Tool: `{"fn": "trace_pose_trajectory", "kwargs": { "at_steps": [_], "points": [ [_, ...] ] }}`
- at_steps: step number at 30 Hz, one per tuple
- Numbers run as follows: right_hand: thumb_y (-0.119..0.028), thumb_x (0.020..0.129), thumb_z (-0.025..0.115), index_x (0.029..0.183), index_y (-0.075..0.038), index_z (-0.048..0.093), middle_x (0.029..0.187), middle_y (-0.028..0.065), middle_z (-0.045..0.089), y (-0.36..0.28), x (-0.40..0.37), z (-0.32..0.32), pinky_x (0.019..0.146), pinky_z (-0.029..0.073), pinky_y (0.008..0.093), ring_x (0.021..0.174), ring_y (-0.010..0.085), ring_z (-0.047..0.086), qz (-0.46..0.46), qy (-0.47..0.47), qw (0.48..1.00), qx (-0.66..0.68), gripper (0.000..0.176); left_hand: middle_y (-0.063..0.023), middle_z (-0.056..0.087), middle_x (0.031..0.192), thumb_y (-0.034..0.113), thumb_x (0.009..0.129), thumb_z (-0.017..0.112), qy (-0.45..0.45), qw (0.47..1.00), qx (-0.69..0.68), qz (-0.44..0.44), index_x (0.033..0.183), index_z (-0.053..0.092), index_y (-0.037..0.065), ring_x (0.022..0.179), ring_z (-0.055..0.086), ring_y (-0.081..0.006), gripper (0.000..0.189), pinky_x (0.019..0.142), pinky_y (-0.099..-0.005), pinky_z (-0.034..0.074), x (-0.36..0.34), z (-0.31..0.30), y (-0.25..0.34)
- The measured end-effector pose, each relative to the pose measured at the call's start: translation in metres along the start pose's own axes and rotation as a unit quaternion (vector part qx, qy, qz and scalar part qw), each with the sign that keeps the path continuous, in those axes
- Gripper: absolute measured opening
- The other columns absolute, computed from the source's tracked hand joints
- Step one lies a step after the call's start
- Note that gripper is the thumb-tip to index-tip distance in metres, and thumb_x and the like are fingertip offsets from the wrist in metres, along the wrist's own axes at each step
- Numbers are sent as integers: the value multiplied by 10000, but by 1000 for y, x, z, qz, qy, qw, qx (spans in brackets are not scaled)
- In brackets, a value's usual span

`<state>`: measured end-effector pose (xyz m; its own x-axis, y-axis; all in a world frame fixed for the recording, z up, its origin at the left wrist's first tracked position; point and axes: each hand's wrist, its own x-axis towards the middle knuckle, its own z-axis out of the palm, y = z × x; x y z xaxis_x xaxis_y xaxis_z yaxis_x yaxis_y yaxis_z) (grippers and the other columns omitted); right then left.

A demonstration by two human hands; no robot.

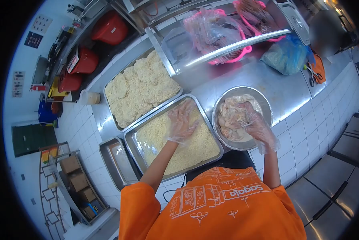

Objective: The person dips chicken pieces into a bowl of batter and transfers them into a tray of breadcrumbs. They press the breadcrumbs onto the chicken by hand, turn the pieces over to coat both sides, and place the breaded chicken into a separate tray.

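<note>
My left hand (182, 121), in a clear plastic glove, is over the pale crumbs (159, 138) in a metal tray (216, 149). Its fingers look spread, and nothing shows in them. My right hand (252, 122), gloved the same way, reaches into a round metal bowl (268, 105) of raw meat pieces (229, 116) in whitish liquid. The fingers of that hand are bent down at the meat; whether they grip a piece is unclear. Behind the crumb tray, a second tray holds crumb-coated pieces (141, 86) in a thick layer.
A small empty metal pan (121, 160) stands left of the crumb tray. Pink baskets (246, 50) with plastic bags, a blue bag (285, 58) and scissors (313, 75) are at the back right. A plastic tub (89, 97) and red bins (83, 61) sit at the left.
</note>
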<state>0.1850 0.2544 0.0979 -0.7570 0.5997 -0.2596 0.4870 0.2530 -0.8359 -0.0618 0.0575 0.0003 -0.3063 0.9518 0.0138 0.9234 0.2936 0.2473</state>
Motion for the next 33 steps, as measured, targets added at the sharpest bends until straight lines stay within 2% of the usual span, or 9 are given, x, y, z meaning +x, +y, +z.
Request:
{"fn": "trace_pose_trajectory", "kwargs": {
  "at_steps": [7, 10, 13, 16, 20, 22, 25, 31, 33],
  "points": [
    [-179, 837, 822, 1411, -54, 477, 1333, 167, 599, 25, -5, -8, 1038, 466, 369, 1216, 285, 592, -38, 50, 998, 29, 682, -60, 416, 1500, 492, 956, 544, 31, 999, -32, -22, 1482, 450, 173, 1298, 419, -336, 622, 1089, -566, 258, 0, -9, 1],
    [-171, 830, 817, 1428, -61, 474, 1356, 181, 597, 11, -12, -10, 1033, 477, 379, 1223, 313, 601, -31, 45, 998, 29, 698, -111, 490, 1406, 468, 980, 518, 104, 982, 17, -156, 1374, 534, 147, 1261, 457, -338, 508, 1060, -551, 309, -15, -4, 0],
    [-159, 837, 806, 1408, -63, 486, 1339, 173, 609, 8, -16, -7, 1018, 484, 383, 1204, 310, 613, -38, 45, 997, 48, 661, -159, 539, 1282, 465, 995, 496, 5, 930, 15, -366, 1270, 584, 140, 1229, 481, -355, 434, 1034, -546, 341, -49, 12, -25],
    [-154, 845, 797, 1392, -63, 493, 1316, 168, 621, 14, -12, -3, 1009, 486, 386, 1189, 303, 620, -38, 32, 997, 63, 632, -178, 547, 1209, 455, 995, 496, 89, 901, -17, -424, 1240, 591, 130, 1194, 497, -362, 417, 1019, -538, 352, -63, -4, 8],
    [-94, 865, 792, 1352, -59, 502, 1302, 91, 589, 9, -11, 1, 1038, 457, 322, 1209, 185, 559, -9, 5, 999, 53, 568, -173, 552, 1184, 457, 987, 499, 115, 904, 11, -411, 1247, 579, 115, 1147, 510, -375, 436, 978, -544, 371, -60, -4, 14],
    [-94, 866, 788, 1357, -66, 503, 1299, 93, 593, 14, -11, 4, 1048, 450, 326, 1207, 192, 562, -16, -1, 998, 65, 569, -175, 565, 1162, 422, 985, 505, 140, 911, 53, -384, 1239, 569, 101, 1093, 538, -378, 415, 926, -547, 407, -55, -3, 16],
    [-91, 862, 788, 1371, -72, 501, 1316, 97, 583, 17, -9, 0, 1064, 442, 337, 1213, 204, 562, -28, -15, 997, 74, 584, -184, 538, 1253, 535, 976, 479, 80, 917, 21, -389, 1280, 569, 120, 1177, 491, -378, 522, 999, -550, 336, -54, -4, 12],
    [-90, 848, 800, 1376, -57, 505, 1365, 98, 541, 13, -13, -7, 1082, 433, 349, 1241, 217, 545, -43, -2, 996, 72, 606, -200, 560, 1266, 567, 886, 634, 165, 958, 69, -223, 1300, 553, 60, 1176, 515, -412, 660, 991, -538, 392, -50, -17, 29],
    [-92, 845, 805, 1370, -51, 512, 1372, 98, 536, 19, -15, -7, 1088, 430, 347, 1251, 217, 539, -39, 0, 995, 92, 603, -206, 573, 1294, 664, 861, 611, 76, 953, 22, -291, 1283, 601, 58, 1221, 512, -379, 739, 1033, -506, 382, -48, -21, 36]
  ]
}}
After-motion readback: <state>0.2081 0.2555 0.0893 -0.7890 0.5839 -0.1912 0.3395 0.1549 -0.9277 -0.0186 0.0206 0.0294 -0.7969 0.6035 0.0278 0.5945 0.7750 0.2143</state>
